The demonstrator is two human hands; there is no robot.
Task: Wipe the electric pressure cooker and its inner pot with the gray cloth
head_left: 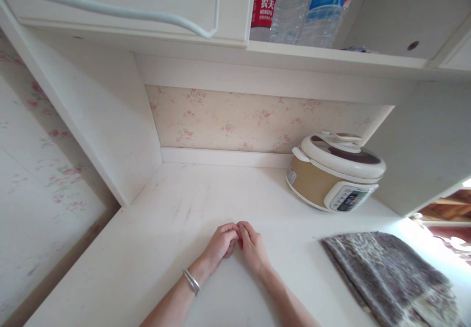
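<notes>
My left hand (222,240), with silver bangles (192,282) round the wrist, rests low over the white countertop (147,248). Its fingers are curled in and closed. Beside it is my right hand (252,245), also with bent, closed fingers. The two hands touch at the fingertips and knuckles. No object shows in or between them, though the insides of the palms are hidden. To the right of my right hand lies a folded grey-brown patterned cloth (382,273), apart from it.
A white and gold electric pressure cooker (316,175) stands at the back right of the counter. Overhead, a white cabinet door (147,17) has a long handle (110,10). Several plastic bottles (290,10) stand on the open shelf (331,56). Side panels (95,121) bound the counter.
</notes>
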